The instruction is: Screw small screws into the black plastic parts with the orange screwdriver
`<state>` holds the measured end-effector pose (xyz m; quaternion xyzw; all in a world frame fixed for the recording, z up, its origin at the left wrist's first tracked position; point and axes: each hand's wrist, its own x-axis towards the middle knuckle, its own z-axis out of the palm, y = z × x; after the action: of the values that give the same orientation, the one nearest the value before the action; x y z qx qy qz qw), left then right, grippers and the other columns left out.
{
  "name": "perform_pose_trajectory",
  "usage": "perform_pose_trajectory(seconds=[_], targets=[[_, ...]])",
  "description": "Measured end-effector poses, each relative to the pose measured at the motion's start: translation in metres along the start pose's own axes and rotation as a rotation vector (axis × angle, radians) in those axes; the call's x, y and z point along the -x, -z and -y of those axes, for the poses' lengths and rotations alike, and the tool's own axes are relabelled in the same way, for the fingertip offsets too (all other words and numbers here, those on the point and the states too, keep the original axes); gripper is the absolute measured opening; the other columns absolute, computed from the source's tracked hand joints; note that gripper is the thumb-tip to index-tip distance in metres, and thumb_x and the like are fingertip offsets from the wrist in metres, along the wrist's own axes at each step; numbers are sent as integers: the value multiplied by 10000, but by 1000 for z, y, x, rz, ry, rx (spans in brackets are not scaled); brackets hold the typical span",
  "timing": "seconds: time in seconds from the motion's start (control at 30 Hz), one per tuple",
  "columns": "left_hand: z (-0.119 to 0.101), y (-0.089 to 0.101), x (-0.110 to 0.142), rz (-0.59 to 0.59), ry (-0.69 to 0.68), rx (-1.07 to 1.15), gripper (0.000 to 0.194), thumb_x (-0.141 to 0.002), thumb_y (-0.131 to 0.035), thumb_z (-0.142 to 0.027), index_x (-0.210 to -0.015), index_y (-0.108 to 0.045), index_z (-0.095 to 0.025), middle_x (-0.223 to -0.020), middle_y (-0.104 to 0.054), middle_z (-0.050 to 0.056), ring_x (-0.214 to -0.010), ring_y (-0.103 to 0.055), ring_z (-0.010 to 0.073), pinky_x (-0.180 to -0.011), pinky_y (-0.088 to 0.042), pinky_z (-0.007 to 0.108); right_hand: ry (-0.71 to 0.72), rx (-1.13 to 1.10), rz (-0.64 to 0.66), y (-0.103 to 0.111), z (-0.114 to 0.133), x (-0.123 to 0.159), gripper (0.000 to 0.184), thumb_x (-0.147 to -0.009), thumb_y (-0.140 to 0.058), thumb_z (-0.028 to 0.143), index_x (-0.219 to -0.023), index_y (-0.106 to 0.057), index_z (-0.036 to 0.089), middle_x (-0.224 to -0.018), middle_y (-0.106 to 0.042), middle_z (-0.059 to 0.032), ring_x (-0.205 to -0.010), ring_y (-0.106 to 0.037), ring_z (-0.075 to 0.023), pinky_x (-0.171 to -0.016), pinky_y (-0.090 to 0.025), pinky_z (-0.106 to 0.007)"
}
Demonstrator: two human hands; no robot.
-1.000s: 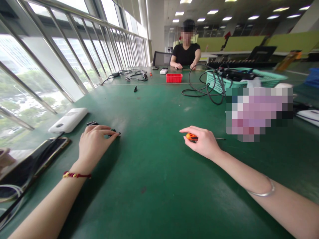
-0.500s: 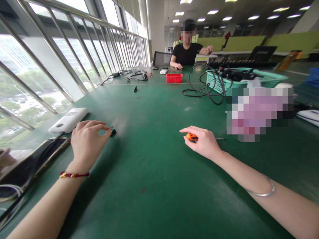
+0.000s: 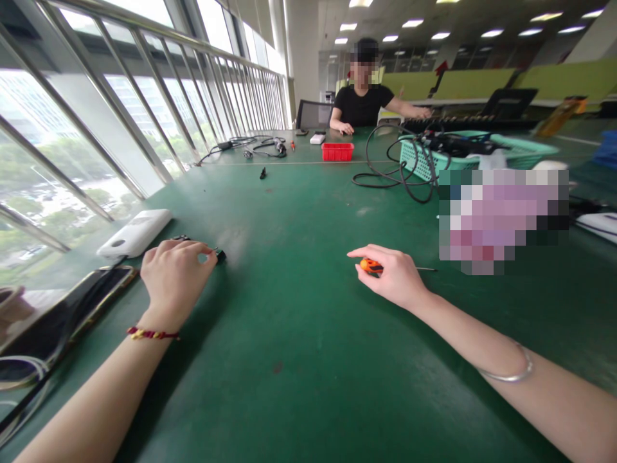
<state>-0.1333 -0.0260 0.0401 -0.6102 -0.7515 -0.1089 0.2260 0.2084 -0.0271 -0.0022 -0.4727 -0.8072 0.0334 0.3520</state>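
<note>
Screwdriver [image 3: 370,265] gripped in right hand [image 3: 386,269], right of centre; left hand [image 3: 179,273], left of frame, fingertips at small black part [image 3: 220,256] on green bench [image 3: 289,308], grip unclear.

The counter [image 3: 308,321] is deep green, marked with a few darker spots and a paler smudge. The screwdriver [image 3: 371,265] has an orange handle patterned with black, and a grey metal shaft [image 3: 427,269]. The small part [image 3: 220,256] is black. A dark red bracelet [image 3: 153,334] is dotted with gold, while the bangle [image 3: 511,377] is silver. The power bank [image 3: 135,233] is white with a grey oval; the phone [image 3: 38,328] is black, edged in gold. Farther off, the tray [image 3: 337,152] is bright red, and the perforated basket [image 3: 418,158] is mint green. The looped cable [image 3: 376,185] and the person's shirt [image 3: 361,108] are black.
</note>
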Motion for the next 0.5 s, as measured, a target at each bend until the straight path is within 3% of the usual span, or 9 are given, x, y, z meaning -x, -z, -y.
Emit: perform_pose_trajectory(seconds=[0.4,0.5], targets=[[-4,3,0,51,-26,-80,344,-844,-412,-345,-842,-726,-205,-963,-730,84,-1035,-598,274,-849,-428,380,13,2,4,0,0,0,217,-798,-558,207,-973,-684,234,-914,-715,6,-747,-658,-138,-675,-488,-248],[-5,5,-2,118,1,-72,345,-837,-418,-371,-877,-716,-201,-954,-720,106,-994,-618,287,-764,-452,361,5,3,8,0,0,0,216,-797,-559,210,-970,-686,231,-914,-714,7,-752,-658,-139,-675,-483,-248]])
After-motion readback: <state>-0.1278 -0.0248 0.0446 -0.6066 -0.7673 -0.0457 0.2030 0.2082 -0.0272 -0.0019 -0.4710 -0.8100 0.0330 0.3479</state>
